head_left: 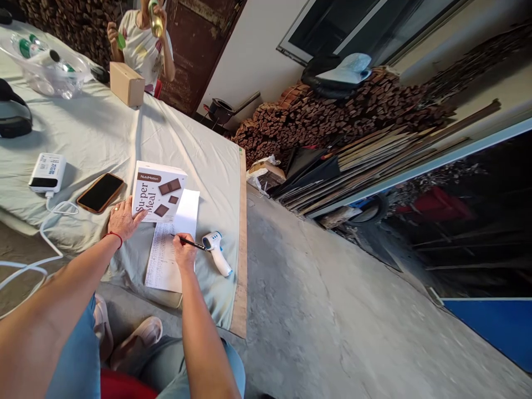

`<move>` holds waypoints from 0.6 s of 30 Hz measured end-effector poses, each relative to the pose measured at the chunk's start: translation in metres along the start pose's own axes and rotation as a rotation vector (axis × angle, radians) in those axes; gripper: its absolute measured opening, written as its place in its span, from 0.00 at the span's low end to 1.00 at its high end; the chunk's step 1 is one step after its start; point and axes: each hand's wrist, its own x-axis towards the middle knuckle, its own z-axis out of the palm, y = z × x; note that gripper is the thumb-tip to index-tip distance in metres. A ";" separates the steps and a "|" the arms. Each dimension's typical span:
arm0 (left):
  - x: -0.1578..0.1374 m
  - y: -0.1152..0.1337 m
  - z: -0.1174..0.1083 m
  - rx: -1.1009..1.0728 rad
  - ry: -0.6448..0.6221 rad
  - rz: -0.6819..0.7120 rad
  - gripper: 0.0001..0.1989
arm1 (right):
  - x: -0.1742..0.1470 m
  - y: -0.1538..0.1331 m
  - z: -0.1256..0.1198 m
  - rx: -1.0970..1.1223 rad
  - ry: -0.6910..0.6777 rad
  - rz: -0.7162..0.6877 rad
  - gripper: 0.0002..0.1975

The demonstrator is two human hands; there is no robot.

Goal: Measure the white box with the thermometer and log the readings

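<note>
My left hand (pixel 123 220) grips the lower left edge of a white box (pixel 160 191) printed with brown chocolate squares, its thumb on the printed face. Below the box lies a sheet of paper (pixel 160 266) covered in handwriting on its left part; the box hides some of it. In my right hand (pixel 185 252) is a black pen (pixel 192 242), with its tip at the paper. Just right of that hand, a white and blue infrared thermometer (pixel 217 254) lies on the cloth.
A phone (pixel 100 193) and a white power bank (pixel 47 173) with a cable lie to the left. Farther back are a cardboard box (pixel 127 84), a clear basin (pixel 54 77) of bottles, and a person (pixel 143 44) holding a bottle. The table's wooden edge (pixel 241 249) is at right.
</note>
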 end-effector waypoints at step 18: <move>0.000 0.001 -0.002 0.024 -0.029 -0.021 0.36 | -0.004 -0.016 0.001 0.029 0.071 0.009 0.19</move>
